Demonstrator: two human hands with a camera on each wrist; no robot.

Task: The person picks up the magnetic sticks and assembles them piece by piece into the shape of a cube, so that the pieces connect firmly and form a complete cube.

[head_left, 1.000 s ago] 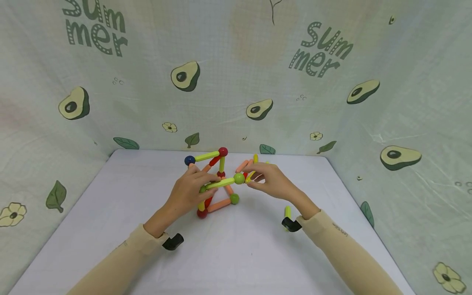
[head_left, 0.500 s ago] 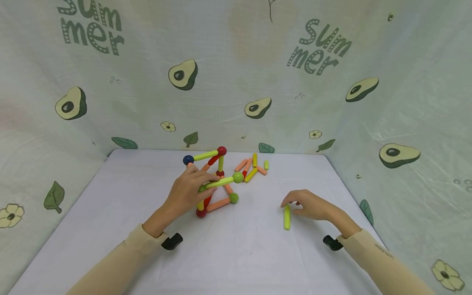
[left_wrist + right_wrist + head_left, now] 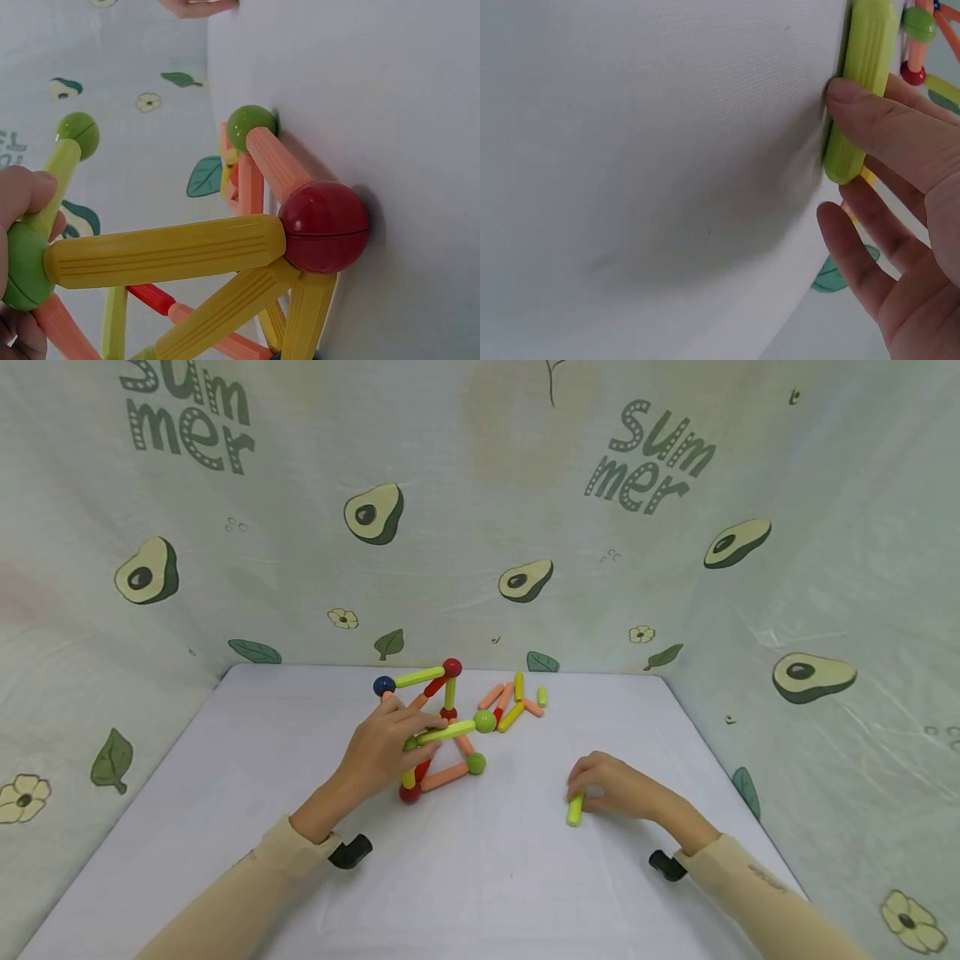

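In the lower right of the head view, we see the right hand [image 3: 613, 787] pinching a lime stick [image 3: 574, 811] at the table [image 3: 487, 885]. Left of centre, the left hand [image 3: 382, 747] clamps a lime rod [image 3: 456, 729] of the model [image 3: 446, 776]. Beyond, near centre, lie loose sticks [image 3: 519, 688]; printed cloth [image 3: 450, 593] fills the top.

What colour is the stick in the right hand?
The stick is yellow-green; the right wrist view shows it best.
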